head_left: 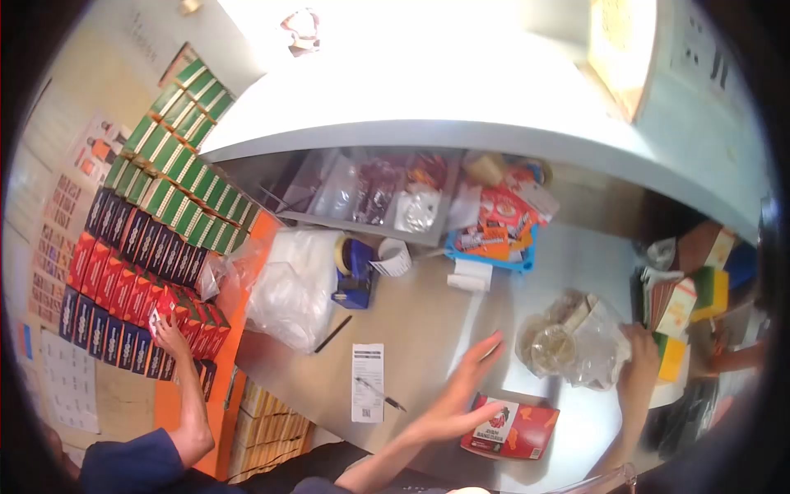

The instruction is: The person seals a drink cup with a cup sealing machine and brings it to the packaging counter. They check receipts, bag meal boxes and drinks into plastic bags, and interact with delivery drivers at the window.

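My left hand [457, 403] is open over the counter, its fingers spread above a red and white printed food box [527, 428]. My right hand [639, 352] is at the right edge of a clear plastic bag [597, 350], its fingers closed on the bag's side and partly hidden. Inside the bag is a round tub with a clear lid [553, 346]; the rest of its contents is hard to make out. To the left of my left hand, a pen [383, 395] rests across a printed receipt [368, 362].
A co-worker's hand [170, 333] touches the stacked red boxes [123, 284] at the left. A blue tape dispenser [355, 276] stands beside white plastic bags [292, 288]. Sachets fill a blue basket [494, 259]. Yellow and green boxes [671, 354] stand at the right.
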{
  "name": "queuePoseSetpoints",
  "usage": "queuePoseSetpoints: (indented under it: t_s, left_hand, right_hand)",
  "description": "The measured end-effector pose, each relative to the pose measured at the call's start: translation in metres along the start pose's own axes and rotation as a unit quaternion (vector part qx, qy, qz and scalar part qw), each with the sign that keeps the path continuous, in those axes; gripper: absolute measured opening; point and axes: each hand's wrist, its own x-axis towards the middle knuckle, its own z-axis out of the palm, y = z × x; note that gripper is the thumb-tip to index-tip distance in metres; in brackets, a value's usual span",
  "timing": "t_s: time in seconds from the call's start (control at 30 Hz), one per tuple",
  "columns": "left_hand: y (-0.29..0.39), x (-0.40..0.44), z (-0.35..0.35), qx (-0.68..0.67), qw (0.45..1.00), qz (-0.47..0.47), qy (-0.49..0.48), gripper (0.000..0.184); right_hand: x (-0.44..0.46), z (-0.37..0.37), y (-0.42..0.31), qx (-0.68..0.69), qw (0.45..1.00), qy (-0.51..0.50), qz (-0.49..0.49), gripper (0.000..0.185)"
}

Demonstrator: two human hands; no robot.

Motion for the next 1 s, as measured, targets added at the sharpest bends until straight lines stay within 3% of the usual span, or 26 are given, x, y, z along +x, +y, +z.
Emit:
queuePoseSetpoints:
  t_s: [0.03, 0.07, 0.1, 0.13, 0.2, 0.23, 0.27, 0.3, 0.37, 0.43, 0.5, 0.53, 0.57, 0.6, 0.63, 0.67, 0.73, 0.8, 0.87, 0.9, 0.93, 0.97, 1.0]
  left_hand:
    - [0.053, -0.030, -0.019, -0.035, 0.999, 0.025, -0.007, 0.074]
    - [0.090, -0.053, -0.041, -0.067, 0.997, 0.045, -0.013, 0.074]
    - [0.100, -0.072, -0.063, -0.055, 0.974, 0.214, -0.056, 0.066]
    - [0.114, -0.085, -0.081, -0.082, 0.952, 0.283, -0.078, 0.064]
    - [0.135, -0.099, -0.111, -0.130, 0.919, 0.359, -0.098, 0.059]
    - [0.143, -0.098, -0.124, -0.145, 0.902, 0.391, -0.107, 0.056]
    - [0.150, -0.100, -0.139, -0.159, 0.890, 0.414, -0.110, 0.054]
    - [0.155, -0.100, -0.152, -0.169, 0.878, 0.434, -0.109, 0.051]
    - [0.165, -0.099, -0.180, -0.180, 0.861, 0.466, -0.095, 0.047]
    - [0.170, -0.098, -0.208, -0.178, 0.844, 0.501, -0.067, 0.043]
    - [0.167, -0.094, -0.237, -0.126, 0.837, 0.531, 0.028, 0.039]
    - [0.166, -0.090, -0.256, -0.054, 0.838, 0.529, 0.126, 0.038]
    - [0.156, -0.082, -0.283, 0.087, 0.840, 0.464, 0.267, 0.029]
    - [0.147, -0.074, -0.311, 0.225, 0.818, 0.365, 0.383, 0.021]
    - [0.128, -0.076, -0.346, 0.370, 0.797, 0.189, 0.439, 0.026]
    - [0.096, -0.072, -0.380, 0.485, 0.746, 0.090, 0.447, 0.027]
    - [0.025, -0.067, -0.443, 0.670, 0.610, -0.105, 0.411, 0.030]
    - [-0.019, -0.065, -0.474, 0.731, 0.536, -0.207, 0.368, 0.033]
    - [-0.033, -0.072, -0.500, 0.544, 0.711, -0.184, 0.405, 0.037]
    - [-0.034, -0.077, -0.508, 0.539, 0.722, -0.191, 0.391, 0.037]
    - [-0.030, -0.082, -0.512, 0.542, 0.734, -0.129, 0.388, 0.039]
    - [-0.027, -0.083, -0.515, 0.543, 0.742, -0.061, 0.389, 0.041]
    - [-0.016, -0.083, -0.511, 0.538, 0.749, -0.059, 0.382, 0.041]
  right_hand:
    - [0.004, -0.018, -0.030, -0.011, 1.000, 0.011, -0.006, 0.046]
    - [0.010, -0.032, -0.069, 0.148, 0.986, 0.073, 0.035, 0.040]
    - [0.017, -0.041, -0.111, 0.305, 0.940, 0.135, 0.072, 0.034]
    - [0.028, -0.041, -0.150, 0.340, 0.935, 0.100, -0.014, 0.024]
    - [0.051, 0.006, -0.224, 0.436, 0.886, -0.024, -0.154, 0.032]
    - [0.063, 0.047, -0.257, 0.479, 0.851, -0.123, -0.176, 0.032]
    - [0.075, 0.089, -0.290, 0.369, 0.881, -0.172, -0.242, 0.032]
    - [0.084, 0.125, -0.321, 0.310, 0.866, -0.214, -0.330, 0.032]
    - [0.093, 0.193, -0.386, 0.315, 0.825, -0.242, -0.403, 0.030]
    - [0.106, 0.219, -0.450, 0.385, 0.802, -0.209, -0.405, 0.025]
    - [0.107, 0.237, -0.512, 0.399, 0.771, -0.259, -0.423, 0.020]
    - [0.100, 0.250, -0.533, 0.415, 0.736, -0.309, -0.437, 0.016]
    - [0.093, 0.283, -0.545, 0.416, 0.725, -0.334, -0.435, 0.016]
    - [0.080, 0.334, -0.555, 0.251, 0.795, -0.283, -0.475, 0.013]
    - [0.063, 0.365, -0.565, 0.082, 0.834, -0.212, -0.503, 0.011]
    - [0.053, 0.360, -0.574, 0.093, 0.829, -0.226, -0.504, 0.011]
    - [0.061, 0.327, -0.584, 0.082, 0.910, -0.268, -0.306, 0.010]
    - [0.063, 0.329, -0.585, 0.080, 0.914, -0.241, -0.316, 0.011]
    - [0.061, 0.337, -0.580, 0.075, 0.922, -0.224, -0.308, 0.012]
    - [0.065, 0.340, -0.579, 0.115, 0.905, -0.195, -0.359, 0.016]
    - [0.066, 0.343, -0.575, 0.152, 0.885, -0.166, -0.408, 0.021]
    - [0.066, 0.348, -0.574, 0.142, 0.889, -0.171, -0.399, 0.021]
    - [0.066, 0.355, -0.579, 0.115, 0.886, -0.167, -0.418, 0.023]
